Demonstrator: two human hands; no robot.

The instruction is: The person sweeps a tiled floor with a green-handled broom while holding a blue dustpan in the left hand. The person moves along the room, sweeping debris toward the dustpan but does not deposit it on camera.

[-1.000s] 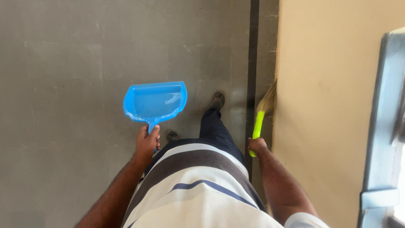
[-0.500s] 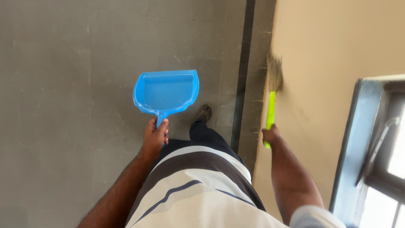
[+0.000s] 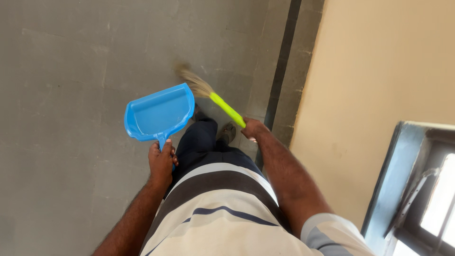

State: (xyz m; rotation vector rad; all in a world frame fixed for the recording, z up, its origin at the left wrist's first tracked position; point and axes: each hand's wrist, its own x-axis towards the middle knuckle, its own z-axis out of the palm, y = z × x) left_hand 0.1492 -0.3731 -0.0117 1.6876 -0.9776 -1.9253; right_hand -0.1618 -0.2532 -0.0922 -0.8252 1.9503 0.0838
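Note:
My left hand [image 3: 161, 161] grips the handle of a blue plastic dustpan [image 3: 159, 113], which hangs level above the grey floor in front of my legs. My right hand [image 3: 253, 128] holds the lime-green handle of a small broom [image 3: 211, 95]. The broom points up and to the left, its straw bristles blurred over the floor just beyond the dustpan's far corner. The dustpan looks empty inside.
Grey tiled floor [image 3: 61, 95] fills the left side. A dark strip [image 3: 282, 61] runs along the base of a beige wall [image 3: 379, 71] on the right. A dark-framed window [image 3: 422, 189] sits at the lower right. My foot [image 3: 227, 132] shows below the broom handle.
The broom has swung from beside the wall on the right across to the left, over the floor near the dustpan. The dustpan stays held in front of me.

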